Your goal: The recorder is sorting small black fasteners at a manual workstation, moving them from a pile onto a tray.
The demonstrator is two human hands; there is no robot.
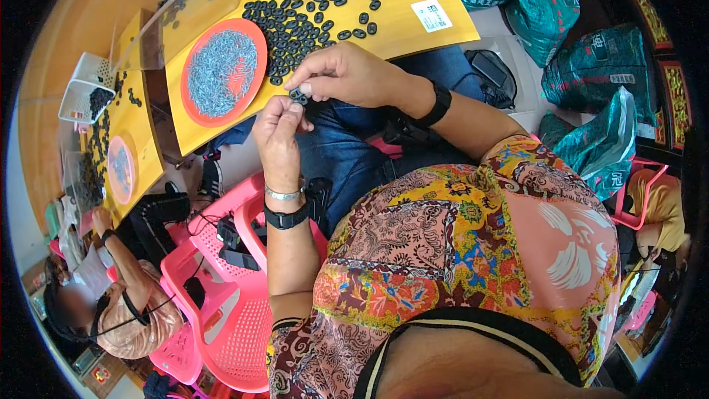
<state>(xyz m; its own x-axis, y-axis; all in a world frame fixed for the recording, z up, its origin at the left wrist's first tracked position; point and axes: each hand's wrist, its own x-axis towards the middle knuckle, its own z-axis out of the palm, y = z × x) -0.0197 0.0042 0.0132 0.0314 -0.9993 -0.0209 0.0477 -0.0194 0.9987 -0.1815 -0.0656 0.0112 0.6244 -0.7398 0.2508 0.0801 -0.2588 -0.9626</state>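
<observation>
The left hand [277, 129] points up and away, its thumb and finger pinched close. The right hand [343, 74] comes in from the right, bent at the wrist, its thumb and finger pinched too. Together they hold one small black piece [298, 96], just past the near edge of the yellow table [399, 26]. The fingers hide part of it, so it may be two bits joined.

One white label [430, 15] with a square code and tiny print is on the table. Four green bags [598, 70] are off to the right, and some have pale marks and writing.

One red plate [261, 66] near the hands holds thin grey bits [218, 77], too many to count. Many black rings [295, 41] lie beside it.
</observation>
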